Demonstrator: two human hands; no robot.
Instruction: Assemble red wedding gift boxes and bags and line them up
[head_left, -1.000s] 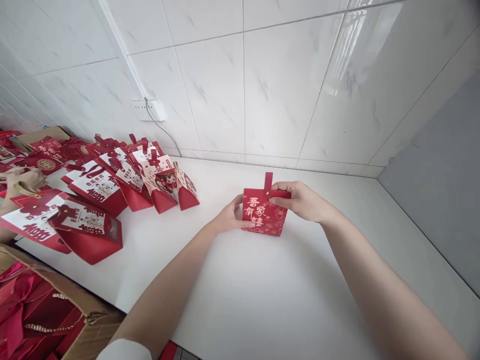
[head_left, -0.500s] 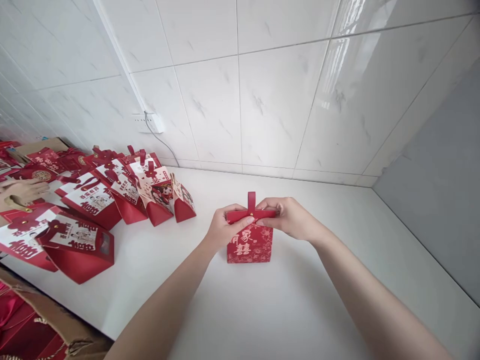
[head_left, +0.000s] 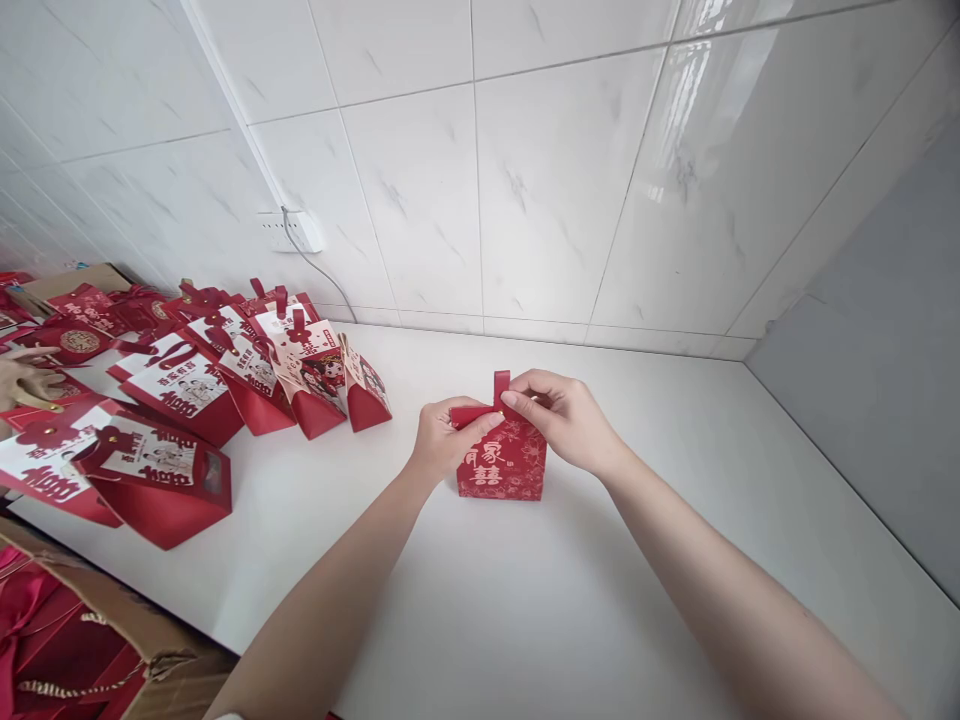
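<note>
Apparently we're settling the strap (head_left: 502, 381) atop the red gift box (head_left: 499, 480), six o'clock from view centre. Our left fingers (head_left: 478, 432) clamp its top edge, right fingers (head_left: 521, 407) pinch the strap; next likely needs steady pressure.

Everything is carried by a white table (head_left: 487, 610) with a smooth, plain top. Near its middle, a small red gift box (head_left: 510, 465) (pale characters are printed on its front) is held upright, its base seemingly rested on the surface. The left part is crowded by red gift boxes (head_left: 266, 405), many faced with white panels; at that cluster's right end, two pale-fronted boxes (head_left: 366, 385) are placed side by side.
</note>
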